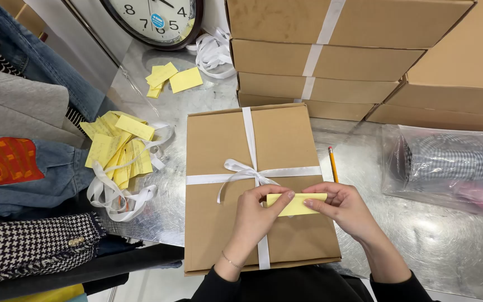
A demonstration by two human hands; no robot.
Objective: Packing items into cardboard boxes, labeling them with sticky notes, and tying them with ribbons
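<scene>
1. Four flat brown cardboard boxes stacked [320, 56] behind, more at right; I judge a bump would topple them.
2. One brown cardboard box tied with white ribbon [264, 184] on the metal table [448, 246], its front edge overhanging; it could slide off.
3. One clear plastic bag of checked fabric [448, 168].
4. Two loose heaps of yellow paper slips [119, 148].
5. One orange pencil [333, 164]; may roll.
6. One folded yellow paper slip [296, 203], pinched by my left hand [255, 215] and right hand [345, 210] above the box; it could tear.

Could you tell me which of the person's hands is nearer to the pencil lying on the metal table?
Right. The right hand lies just below the pencil; the left hand sits farther left, over the box.
</scene>
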